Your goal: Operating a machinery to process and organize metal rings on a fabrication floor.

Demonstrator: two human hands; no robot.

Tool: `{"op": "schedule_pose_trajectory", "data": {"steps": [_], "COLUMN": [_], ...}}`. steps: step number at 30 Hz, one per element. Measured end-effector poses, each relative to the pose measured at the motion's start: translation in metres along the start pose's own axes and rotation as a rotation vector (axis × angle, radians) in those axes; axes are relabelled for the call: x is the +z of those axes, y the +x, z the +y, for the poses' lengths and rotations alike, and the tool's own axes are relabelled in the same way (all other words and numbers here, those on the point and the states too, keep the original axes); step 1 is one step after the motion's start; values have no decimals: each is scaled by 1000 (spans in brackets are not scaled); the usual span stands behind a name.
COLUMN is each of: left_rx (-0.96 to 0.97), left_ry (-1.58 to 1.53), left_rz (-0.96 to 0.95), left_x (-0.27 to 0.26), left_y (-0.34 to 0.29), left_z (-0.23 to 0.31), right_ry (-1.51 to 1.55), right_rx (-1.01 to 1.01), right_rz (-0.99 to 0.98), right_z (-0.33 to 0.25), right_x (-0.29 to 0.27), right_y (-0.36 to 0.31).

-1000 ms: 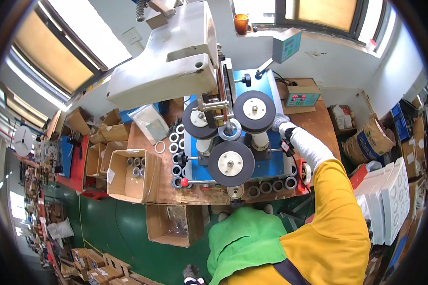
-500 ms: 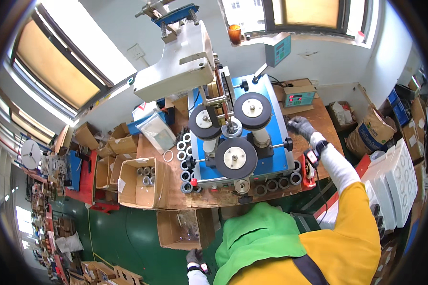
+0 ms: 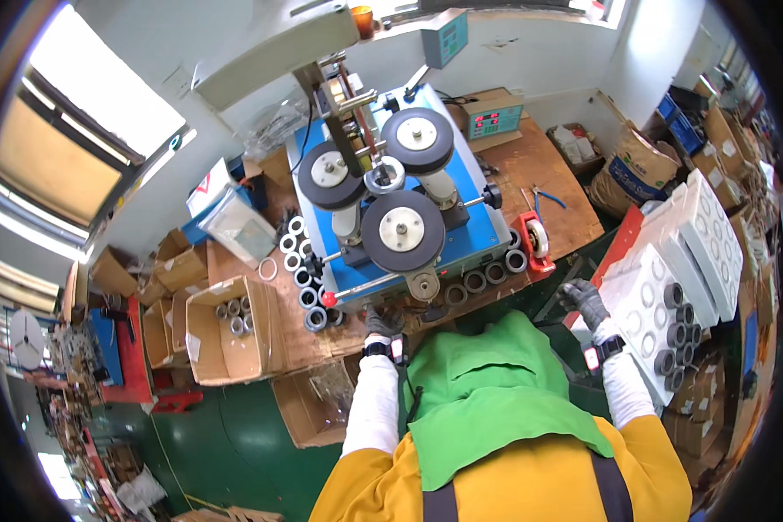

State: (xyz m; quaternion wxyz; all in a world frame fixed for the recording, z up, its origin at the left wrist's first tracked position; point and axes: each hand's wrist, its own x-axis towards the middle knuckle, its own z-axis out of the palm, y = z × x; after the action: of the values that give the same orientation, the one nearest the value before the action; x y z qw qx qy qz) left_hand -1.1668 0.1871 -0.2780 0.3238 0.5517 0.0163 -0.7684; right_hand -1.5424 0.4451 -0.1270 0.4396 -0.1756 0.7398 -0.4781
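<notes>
My left hand [image 3: 383, 322], in a dark grey glove, is at the table's front edge, just under the front of a blue winding machine [image 3: 472, 239]. Its fingers are partly hidden in shadow there, so a grip cannot be made out. Out past the table's right front edge hovers my right hand [image 3: 583, 300], also gloved. Its fingers are loosely apart with nothing visible in them, close to a white foam tray [image 3: 632, 309] of dark rings. Three black rollers [image 3: 403, 233] on the machine surround a metallic ring [image 3: 384, 177].
Dark rings [image 3: 474, 281] line the machine's front, and pale rings [image 3: 292, 242] its left side. A red tape dispenser [image 3: 531, 242] and blue-handled pliers [image 3: 550, 199] lie to the right. Cardboard boxes [image 3: 235, 365] stand left, beside a lower open box [image 3: 309, 409]. A control box [image 3: 494, 120] sits behind.
My left hand has come up from beside the lower box to the table's front edge. My right hand has drawn back from the tabletop toward the foam trays, uncovering the pliers. The view has shifted.
</notes>
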Motion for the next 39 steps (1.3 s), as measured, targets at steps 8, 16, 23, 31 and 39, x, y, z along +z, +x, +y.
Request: {"op": "schedule_pose_trajectory", "data": {"steps": [8, 16, 23, 31, 39], "left_rx": [-419, 535, 78, 7, -182], "left_ry": [479, 1329, -61, -290, -416], "left_rz": [-249, 158, -235, -227, -129], "left_x": [-129, -99, -15, -82, -58], "left_y": [159, 136, 11, 61, -6], "left_z": [-13, -3, -4, 5, 29], "right_ry": [15, -6, -29, -101, -155], "right_rx": [43, 73, 48, 16, -35], "right_rz": [141, 54, -9, -96, -129], "right_z": [9, 25, -14, -28, -41], "right_x": [-17, 4, 17, 45, 45], "right_y": [-50, -27, -27, -8, 13]}}
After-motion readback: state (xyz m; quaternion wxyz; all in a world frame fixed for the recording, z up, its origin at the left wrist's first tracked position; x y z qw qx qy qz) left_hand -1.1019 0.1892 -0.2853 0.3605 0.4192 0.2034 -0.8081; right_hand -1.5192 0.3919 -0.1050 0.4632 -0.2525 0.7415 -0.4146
